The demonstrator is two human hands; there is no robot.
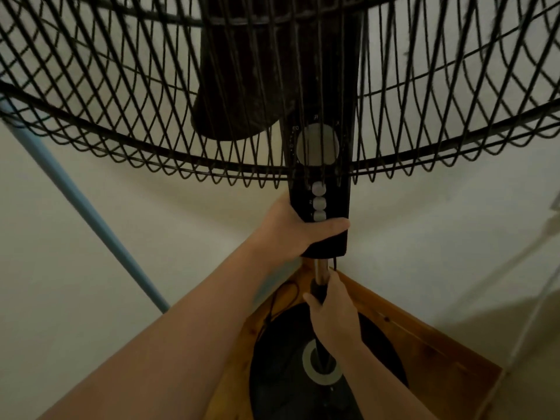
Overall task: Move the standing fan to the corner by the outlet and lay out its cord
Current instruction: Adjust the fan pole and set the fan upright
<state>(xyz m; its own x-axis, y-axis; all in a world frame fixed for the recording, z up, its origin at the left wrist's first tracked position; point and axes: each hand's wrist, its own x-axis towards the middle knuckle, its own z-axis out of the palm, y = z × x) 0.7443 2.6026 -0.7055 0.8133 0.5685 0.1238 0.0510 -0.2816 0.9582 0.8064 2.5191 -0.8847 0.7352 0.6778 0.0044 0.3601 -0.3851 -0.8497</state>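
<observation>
Your left thumb [333,226] lies curled across the front of the control box [328,245], just under the lowest of three grey buttons [319,203]. The other fingers wrap behind it out of sight, so your left hand [288,231] has a full grip on the box. Your right fingers [312,300] are curled round the pole [321,271] where the bright metal tube meets a black collar. Your right hand [331,313] clamps it firmly, well below the left hand.

The fan [248,71] stands upright close in front of you, and its wire guard [121,110] fills the top of the view. A dark blade [230,116] and a round grey dial [317,144] show through the wires. The pole runs down to the round black base [281,374], which sits over the wood floor [424,353], right in the corner where two pale walls [91,298] meet. You cannot tell whether the base rests on the floor or is held just off it.

A thin black cord [274,301] loops on the floor at the base's left edge, near the left wall. A blue rod [81,204] leans along that wall, apart from the fan.
</observation>
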